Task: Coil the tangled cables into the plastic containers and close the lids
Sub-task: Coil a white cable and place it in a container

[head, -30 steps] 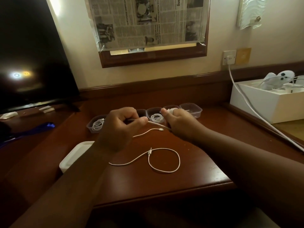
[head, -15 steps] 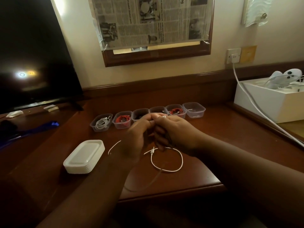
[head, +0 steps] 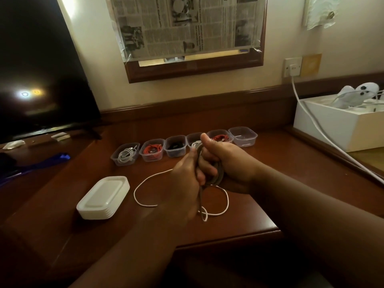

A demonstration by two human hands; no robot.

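Both hands meeting at frame centre: right hand curling round coiled loops of white cable, thumb up; left hand pinching strand just beside it. We're seeing rest of cable looping loose on desk below. Row of containers sitting behind hands, lid stack at centre-left.

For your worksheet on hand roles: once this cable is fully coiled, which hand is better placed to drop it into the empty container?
Probably the right hand: it already grips the coil, and the empty container sits on its side. The left hand only feeds the loose white cable.
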